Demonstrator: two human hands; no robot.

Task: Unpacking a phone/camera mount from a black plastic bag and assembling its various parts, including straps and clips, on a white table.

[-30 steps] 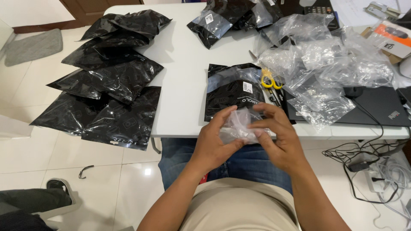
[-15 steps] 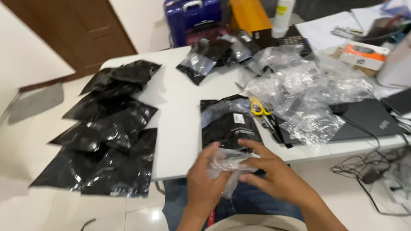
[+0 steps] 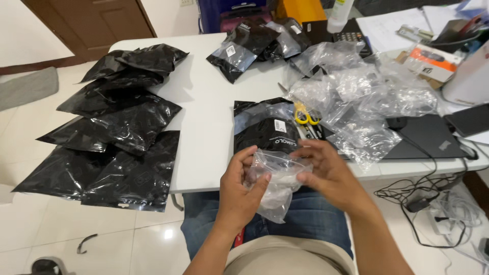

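While both hands work a clear plastic bag (image 3: 277, 178) over the lap, at the counter (image 3: 209, 107) edge

Left hand (image 3: 239, 191) and right hand (image 3: 328, 175) each pinch its top; gripping near the mouth and pulling evenly should open it without tearing

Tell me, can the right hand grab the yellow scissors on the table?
Probably yes. The right hand sits just below the scissors, with only flat packets between them. But both hands grip a clear plastic bag, so it would have to let go first.
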